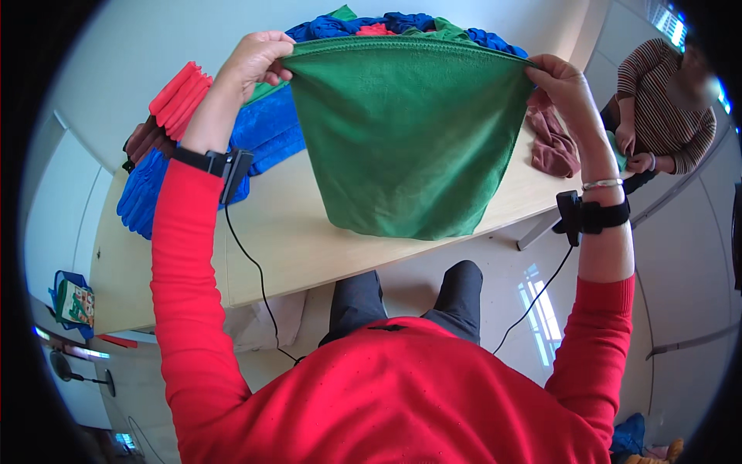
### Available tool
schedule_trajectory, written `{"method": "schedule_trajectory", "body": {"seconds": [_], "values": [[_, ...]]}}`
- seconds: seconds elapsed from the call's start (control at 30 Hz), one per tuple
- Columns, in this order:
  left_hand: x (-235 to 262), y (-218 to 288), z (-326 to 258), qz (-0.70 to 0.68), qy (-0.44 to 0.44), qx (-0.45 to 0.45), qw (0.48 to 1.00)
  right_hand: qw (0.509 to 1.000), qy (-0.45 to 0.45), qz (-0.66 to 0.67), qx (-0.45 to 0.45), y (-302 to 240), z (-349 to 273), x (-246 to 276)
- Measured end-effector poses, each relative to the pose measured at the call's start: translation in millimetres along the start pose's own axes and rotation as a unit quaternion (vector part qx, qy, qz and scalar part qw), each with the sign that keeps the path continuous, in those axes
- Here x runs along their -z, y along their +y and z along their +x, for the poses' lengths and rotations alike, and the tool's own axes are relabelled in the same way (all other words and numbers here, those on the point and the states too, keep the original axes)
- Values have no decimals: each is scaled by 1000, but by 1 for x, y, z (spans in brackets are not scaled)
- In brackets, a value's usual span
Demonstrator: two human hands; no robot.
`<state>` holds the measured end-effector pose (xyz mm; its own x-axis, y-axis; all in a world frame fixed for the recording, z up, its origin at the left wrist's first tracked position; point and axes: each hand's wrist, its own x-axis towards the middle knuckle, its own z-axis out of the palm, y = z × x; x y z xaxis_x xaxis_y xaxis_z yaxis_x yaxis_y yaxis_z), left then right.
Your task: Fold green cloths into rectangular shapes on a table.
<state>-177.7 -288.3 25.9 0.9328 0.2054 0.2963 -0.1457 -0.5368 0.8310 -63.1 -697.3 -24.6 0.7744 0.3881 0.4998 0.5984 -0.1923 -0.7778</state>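
A green towel hangs spread out between my two raised hands, its top edge pulled nearly straight. My left hand pinches its upper left corner. At the upper right corner, the thumb and fingers of my right hand are closed on the cloth. The towel's lower edge hangs in front of the light wooden table. Behind the towel, a heap of blue, green and red cloths is partly hidden.
Folded red towels, brown ones and blue towels are stacked on the table's left. A crumpled brown cloth lies at the right. Another person in a striped top sits at the far right, holding something green. A blue bag stands left.
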Motion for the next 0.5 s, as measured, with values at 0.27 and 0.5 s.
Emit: {"method": "schedule_trajectory", "body": {"seconds": [0.27, 0.5], "values": [[-19, -18, 49, -96, 81, -31, 992, 996, 82, 21, -6, 11, 35, -16], [-31, -92, 2, -131, 39, -54, 989, 998, 50, 32, 13, 41, -15, -55]]}}
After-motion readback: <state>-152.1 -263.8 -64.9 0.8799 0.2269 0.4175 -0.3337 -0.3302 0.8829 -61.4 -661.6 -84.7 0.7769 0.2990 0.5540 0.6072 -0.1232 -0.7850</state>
